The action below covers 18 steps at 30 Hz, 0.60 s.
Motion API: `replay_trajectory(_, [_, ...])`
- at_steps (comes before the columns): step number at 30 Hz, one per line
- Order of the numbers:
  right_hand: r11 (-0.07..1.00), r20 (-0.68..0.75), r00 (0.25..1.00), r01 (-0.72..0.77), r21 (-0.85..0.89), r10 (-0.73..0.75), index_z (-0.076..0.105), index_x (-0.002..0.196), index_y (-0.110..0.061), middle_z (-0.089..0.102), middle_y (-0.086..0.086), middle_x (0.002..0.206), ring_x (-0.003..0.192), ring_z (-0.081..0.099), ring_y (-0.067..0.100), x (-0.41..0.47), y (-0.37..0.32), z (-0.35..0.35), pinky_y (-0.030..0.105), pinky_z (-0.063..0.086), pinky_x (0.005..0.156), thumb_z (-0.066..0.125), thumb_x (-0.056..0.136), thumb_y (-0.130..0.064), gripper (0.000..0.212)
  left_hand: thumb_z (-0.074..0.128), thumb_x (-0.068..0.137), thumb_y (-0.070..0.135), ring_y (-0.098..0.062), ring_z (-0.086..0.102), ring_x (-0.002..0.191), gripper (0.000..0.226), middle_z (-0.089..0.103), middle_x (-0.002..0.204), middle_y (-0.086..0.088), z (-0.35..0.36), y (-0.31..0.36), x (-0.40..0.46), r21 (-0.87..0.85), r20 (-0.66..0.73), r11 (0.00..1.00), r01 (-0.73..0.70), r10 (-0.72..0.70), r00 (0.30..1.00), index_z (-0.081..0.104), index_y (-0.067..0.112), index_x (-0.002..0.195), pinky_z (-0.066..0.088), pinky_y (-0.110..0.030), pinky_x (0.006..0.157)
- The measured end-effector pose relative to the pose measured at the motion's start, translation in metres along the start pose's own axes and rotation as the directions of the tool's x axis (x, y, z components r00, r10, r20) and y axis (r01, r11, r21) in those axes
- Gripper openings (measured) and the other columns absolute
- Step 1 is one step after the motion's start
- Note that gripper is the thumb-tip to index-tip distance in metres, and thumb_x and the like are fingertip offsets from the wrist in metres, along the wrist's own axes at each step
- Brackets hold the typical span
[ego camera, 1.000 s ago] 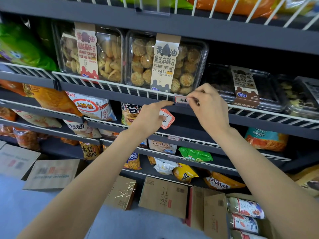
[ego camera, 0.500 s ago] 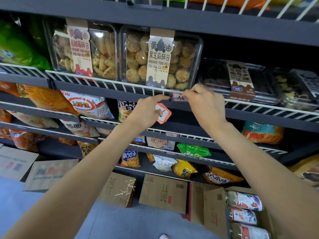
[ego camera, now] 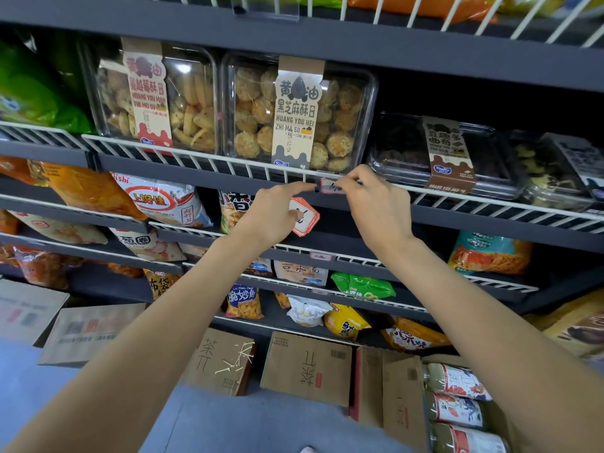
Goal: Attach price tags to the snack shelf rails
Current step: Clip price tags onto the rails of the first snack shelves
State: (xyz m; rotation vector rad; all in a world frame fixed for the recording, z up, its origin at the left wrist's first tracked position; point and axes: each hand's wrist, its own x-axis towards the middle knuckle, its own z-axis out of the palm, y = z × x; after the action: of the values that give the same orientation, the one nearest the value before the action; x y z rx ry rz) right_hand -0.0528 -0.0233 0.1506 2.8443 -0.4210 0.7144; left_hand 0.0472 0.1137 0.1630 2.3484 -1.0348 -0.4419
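Shelving [ego camera: 327,44] of dark metal with white wire rails fills the view, stocked in tiers. On the upper tier two clear cookie boxes are seen side by side: the left box [ego camera: 153,96] is banded with a label reading "HUANG YOU MAN YUE MEI SU", the right box [ego camera: 297,112] with "HUANG YOU HEI ZHI MA SU". A darker box [ego camera: 441,155] with a brown band is set further right; its writing cannot be read. Below, a white and orange bag [ego camera: 163,201] marked "Oishi" is laid on the next tier, and a blue and orange bag [ego camera: 244,300] marked "Cui Miao Jiao" stands lower down. Brown cartons [ego camera: 307,367] with printed characters are stacked on the floor beneath.

A white wire rail [ego camera: 202,158] runs along the front of the cookie tier. A small price tag [ego camera: 330,186] — white with a red border — is held against this rail, just under the right cookie box. It is pinched at its right edge by the curled fingers of the right hand [ego camera: 376,204]. The left hand [ego camera: 274,217] is raised beside it, its forefinger stretched out to the tag's left edge, while a stack of red-edged tags [ego camera: 304,217] — handwriting on them illegible — is gripped by its remaining fingers.
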Motion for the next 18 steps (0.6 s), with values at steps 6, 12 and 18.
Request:
replay_trajectory(6, [1.0,0.032,0.999,0.028,0.01,-0.028,0.07,0.085,-0.017,0.061,0.001,0.077,0.053,0.058,0.019,0.0008,0.0051,0.0008,0.016,0.021,0.042,0.08,0.041,0.012,0.054,0.051,0.093,0.009,-0.025,0.05,0.122,0.053,0.048,0.14,-0.007,-0.0004,0.0011,-0.0009,0.003,0.001,1.0,0.012,-0.012,1.0,0.039,0.035,0.138,0.039,-0.022,0.087])
replay_trajectory(12, [1.0,0.054,0.998,0.013,0.01,-0.013,0.07,0.081,-0.018,0.06,0.001,0.076,0.053,0.057,0.018,0.0008,0.0064,-0.0008,0.016,0.021,0.043,0.081,0.044,0.009,0.047,0.05,0.093,0.007,-0.025,0.054,0.115,0.054,0.047,0.141,-0.006,-0.0006,0.0008,-0.0018,0.006,-0.001,1.0,0.009,-0.009,1.0,0.039,0.035,0.138,0.037,-0.018,0.076])
replay_trajectory(18, [1.0,0.044,0.999,-0.003,-0.014,0.004,0.07,0.08,-0.014,0.059,0.003,0.078,0.059,0.057,0.02,-0.0003,0.0035,-0.0008,0.017,0.022,0.042,0.082,0.046,0.008,0.042,0.05,0.093,0.007,-0.019,0.055,0.081,0.055,0.047,0.141,-0.006,-0.0027,0.0018,-0.0026,0.003,0.011,1.0,-0.001,0.001,1.0,0.038,0.036,0.139,0.035,-0.013,0.06])
